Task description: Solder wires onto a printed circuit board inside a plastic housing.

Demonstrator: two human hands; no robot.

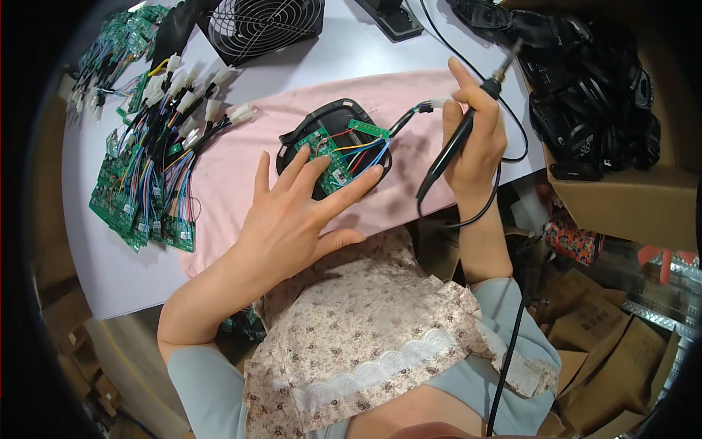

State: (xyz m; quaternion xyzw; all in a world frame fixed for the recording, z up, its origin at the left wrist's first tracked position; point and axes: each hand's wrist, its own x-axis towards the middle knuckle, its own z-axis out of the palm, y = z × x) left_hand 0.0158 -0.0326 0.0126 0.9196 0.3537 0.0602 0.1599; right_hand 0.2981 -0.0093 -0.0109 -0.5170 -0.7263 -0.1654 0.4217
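Observation:
A black plastic housing (295,137) lies on a pink cloth in front of me. Inside it sits a green circuit board (319,143), with a smaller green strip board (368,129) near the housing's far right edge. Coloured wires join the boards and gather into a cable ending in a white connector (433,105). My left hand (292,208) is spread, its fingertips resting on the board and the housing. My right hand (477,143) is closed around a soldering iron (456,150), whose metal tip points up and away to the right. The connector lies close beside the right hand's fingers.
Several wired circuit boards (139,183) are piled on the left of the white table (80,252). A black fan (263,28) stands at the back. At right, a cardboard box (621,208) holds many black plastic parts (585,95). The iron's cord (526,132) loops nearby.

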